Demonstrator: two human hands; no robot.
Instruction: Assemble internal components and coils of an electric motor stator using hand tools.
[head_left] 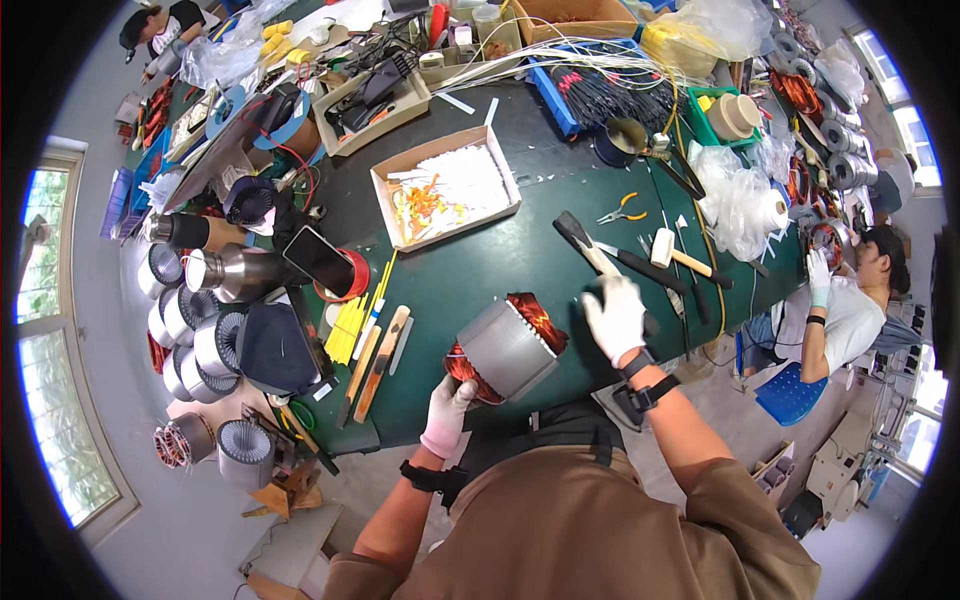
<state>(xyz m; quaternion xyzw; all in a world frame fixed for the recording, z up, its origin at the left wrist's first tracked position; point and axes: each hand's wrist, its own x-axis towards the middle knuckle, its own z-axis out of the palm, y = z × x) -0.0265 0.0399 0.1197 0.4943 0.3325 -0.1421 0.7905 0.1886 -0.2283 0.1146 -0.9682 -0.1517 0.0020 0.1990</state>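
Observation:
A grey motor stator (497, 348) with copper windings bulging from both ends lies on its side near the table's front edge. My left hand (449, 411), in a white glove, grips its near left winding, thumb and fingers closed on it. To the right of the stator, my gloved right hand (615, 318) is wrapped round a long tool (596, 257) with a broad black end and a pale shaft; part of the grip is hidden. Beside that tool lie a black-handled tool (645, 268) and a white-headed mallet (664, 247). Small yellow-handled pliers (625, 208) rest farther back.
A cardboard box (455, 185) of white and orange pieces stands behind the stator. Yellow strips (357, 330) and wooden sticks (383, 363) lie left, near a phone (318, 262). More stators (203, 340) are stacked far left. A person (850, 290) works at the right.

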